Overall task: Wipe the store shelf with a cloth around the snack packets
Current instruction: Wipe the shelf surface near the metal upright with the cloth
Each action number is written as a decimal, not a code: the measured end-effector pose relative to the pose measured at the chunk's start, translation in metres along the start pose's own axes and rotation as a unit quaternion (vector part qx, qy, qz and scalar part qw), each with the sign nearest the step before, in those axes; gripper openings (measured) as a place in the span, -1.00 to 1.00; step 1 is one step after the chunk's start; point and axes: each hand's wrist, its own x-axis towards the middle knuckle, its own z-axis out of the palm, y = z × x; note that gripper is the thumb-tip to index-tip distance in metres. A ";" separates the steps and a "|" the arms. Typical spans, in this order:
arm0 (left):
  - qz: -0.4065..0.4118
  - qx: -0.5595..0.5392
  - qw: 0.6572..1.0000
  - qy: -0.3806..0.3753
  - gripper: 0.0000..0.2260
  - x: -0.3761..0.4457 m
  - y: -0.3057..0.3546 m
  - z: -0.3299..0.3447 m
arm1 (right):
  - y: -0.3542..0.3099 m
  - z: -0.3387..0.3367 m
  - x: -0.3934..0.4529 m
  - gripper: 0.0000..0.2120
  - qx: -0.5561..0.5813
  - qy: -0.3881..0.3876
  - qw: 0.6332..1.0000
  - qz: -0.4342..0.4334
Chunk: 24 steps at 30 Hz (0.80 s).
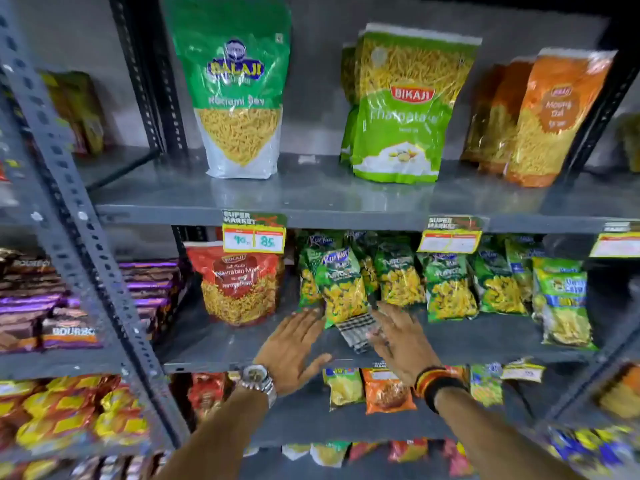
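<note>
A grey metal store shelf [485, 336] carries the snack packets on its middle level. At its left stands a red Bikaji Navratan Mix pouch [239, 282]; to the right stands a row of green Kurkure packets [446, 289], the nearest green Kurkure packet [341, 289] tilted forward. Just below that packet a black-and-white checked cloth [358, 330] lies on the shelf surface. The left hand [294, 344], fingers together and flat, rests palm down left of the cloth. The right hand [401, 337], fingers slightly apart and extended, lies against the cloth's right edge, gripping nothing.
</note>
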 end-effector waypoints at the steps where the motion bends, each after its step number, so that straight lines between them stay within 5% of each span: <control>1: -0.009 0.003 1.000 -0.003 -0.36 0.001 -0.007 0.016 | 0.005 0.012 0.012 -0.42 0.007 -0.021 1.000 0.004; 6: -0.051 -0.006 0.997 -0.052 -0.31 -0.001 -0.049 0.086 | 0.036 0.089 0.052 -0.46 -0.014 -0.085 0.996 -0.001; 11: -0.042 -0.018 0.992 -0.120 -0.23 -0.001 -0.074 0.111 | 0.054 0.116 0.032 -0.54 -0.024 0.005 0.999 0.046; 18: 0.008 0.006 0.997 -0.078 -0.24 0.007 -0.083 0.119 | 0.053 0.134 0.069 -0.32 0.008 -0.044 0.994 0.104; 24: 0.011 0.027 0.996 -0.082 -0.27 0.008 -0.083 0.115 | 0.045 0.146 0.055 -0.49 -0.007 -0.002 0.994 0.107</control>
